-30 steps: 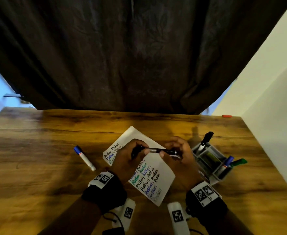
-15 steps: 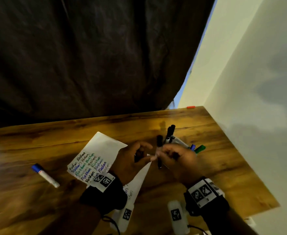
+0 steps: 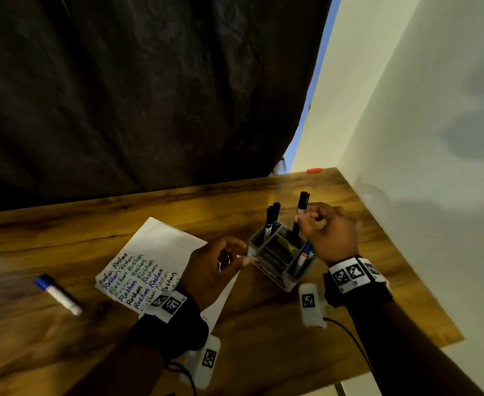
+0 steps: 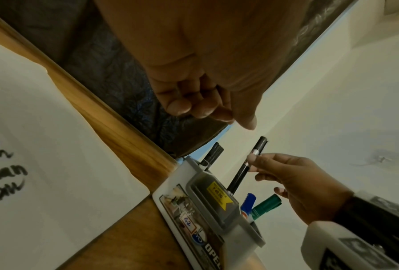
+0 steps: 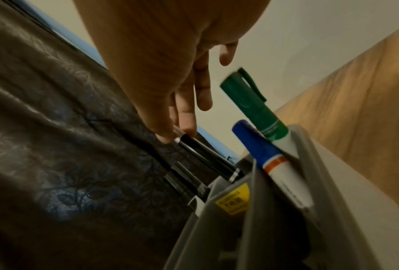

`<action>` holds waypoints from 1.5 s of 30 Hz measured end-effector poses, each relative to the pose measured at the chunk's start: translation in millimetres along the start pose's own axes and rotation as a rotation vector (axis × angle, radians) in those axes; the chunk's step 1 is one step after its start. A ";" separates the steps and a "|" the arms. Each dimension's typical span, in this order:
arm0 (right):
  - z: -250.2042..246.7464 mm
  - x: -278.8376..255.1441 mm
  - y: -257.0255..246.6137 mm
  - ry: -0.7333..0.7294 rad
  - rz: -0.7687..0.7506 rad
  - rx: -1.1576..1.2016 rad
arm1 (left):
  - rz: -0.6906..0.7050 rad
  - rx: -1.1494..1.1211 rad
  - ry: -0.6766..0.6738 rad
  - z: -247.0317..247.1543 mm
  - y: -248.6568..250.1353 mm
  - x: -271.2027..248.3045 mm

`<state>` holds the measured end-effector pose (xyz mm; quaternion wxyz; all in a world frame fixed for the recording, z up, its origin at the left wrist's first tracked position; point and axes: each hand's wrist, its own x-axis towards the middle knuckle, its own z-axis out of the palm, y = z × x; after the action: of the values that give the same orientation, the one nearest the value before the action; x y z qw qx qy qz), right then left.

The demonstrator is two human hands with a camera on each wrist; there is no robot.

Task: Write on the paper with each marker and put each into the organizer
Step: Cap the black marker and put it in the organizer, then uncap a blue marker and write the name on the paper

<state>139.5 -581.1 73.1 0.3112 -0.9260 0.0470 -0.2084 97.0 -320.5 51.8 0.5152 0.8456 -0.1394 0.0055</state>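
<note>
My right hand (image 3: 302, 217) pinches a capped black marker (image 3: 302, 204) just below its cap. The marker stands nearly upright with its lower end inside a rear compartment of the grey organizer (image 3: 289, 281). The left wrist view shows the same pinch on the black marker (image 4: 241, 171). My left hand (image 3: 235, 255) hovers beside the organizer's left corner, fingers loosely curled and holding nothing. Two black markers (image 3: 270, 221) stand in the back-left slot; a blue marker (image 5: 263, 151) and a green marker (image 5: 251, 102) lean in the right slot. The written paper (image 3: 160, 244) lies to the left.
Another blue-capped marker (image 3: 57, 294) lies on the wooden table left of the paper. A pale wall (image 3: 435, 167) runs close along the table's right edge. A dark curtain (image 3: 149, 95) hangs behind the table. A small red object (image 3: 314, 170) sits at the far right corner.
Both hands held the black marker level over the paper. My left hand has let go, and my right hand has carried it right and stood it in the organizer.
</note>
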 end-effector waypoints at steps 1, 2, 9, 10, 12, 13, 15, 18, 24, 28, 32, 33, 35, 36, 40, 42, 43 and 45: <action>4.4 1.3 3.4 -0.047 0.023 -0.049 | -0.001 0.013 0.004 0.2 -1.2 0.4; 7.5 2.6 6.6 -0.097 0.045 -0.085 | -0.004 0.025 0.009 0.4 -2.3 0.8; 23.3 8.3 28.6 -0.289 0.101 -0.161 | -0.027 0.066 0.033 -0.2 -9.4 1.2; 22.0 8.4 27.9 -0.290 0.108 -0.175 | -0.031 0.068 0.033 -0.9 -9.4 1.4; 16.8 8.0 22.7 -0.267 0.124 -0.199 | -0.034 0.069 0.038 -3.1 -9.6 1.1; 12.7 7.1 18.8 -0.234 0.127 -0.207 | -0.038 0.072 0.039 -5.1 -9.5 0.5; 6.0 5.2 7.4 -0.140 0.090 -0.228 | -0.047 0.088 0.043 -10.7 -11.2 -1.9; 4.5 3.4 -14.6 -0.058 0.009 -0.165 | -0.075 0.139 0.041 -25.7 -17.6 -9.8; 32.5 -14.1 -87.8 -0.042 -0.232 -0.038 | -0.208 0.239 0.098 -84.3 -48.4 -44.1; 81.0 -35.2 -150.7 -0.137 -0.375 -0.149 | -0.348 0.253 0.135 -139.4 -80.7 -80.9; 139.3 -58.1 -203.1 -0.445 -0.482 -0.109 | -0.405 0.104 0.260 -185.9 -107.3 -114.6; 153.0 -64.2 -215.3 -0.481 -0.513 -0.078 | -0.389 0.153 0.282 -195.9 -113.3 -120.8; 180.1 -78.7 -238.5 -0.535 -0.580 -0.044 | -0.412 0.139 0.332 -214.2 -124.9 -133.1; 195.3 -86.0 -249.4 -0.566 -0.608 -0.041 | -0.414 0.178 0.340 -224.3 -131.7 -141.0; 248.6 -107.7 -285.6 -0.685 -0.665 -0.082 | -0.405 0.258 0.429 -255.5 -151.8 -163.7; 270.1 -114.6 -296.4 -0.753 -0.659 -0.156 | -0.428 0.280 0.435 -265.8 -156.4 -172.3; 277.9 -117.5 -301.9 -0.783 -0.653 -0.188 | -0.444 0.269 0.437 -270.3 -158.2 -176.2; 290.5 -122.7 -306.4 -0.828 -0.614 -0.225 | -0.469 0.259 0.434 -275.2 -158.4 -179.3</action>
<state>135.6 -147.0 3.0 0.1270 -0.9296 -0.3313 0.0997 -0.1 29.1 15.7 0.4083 0.8922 0.1734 0.0843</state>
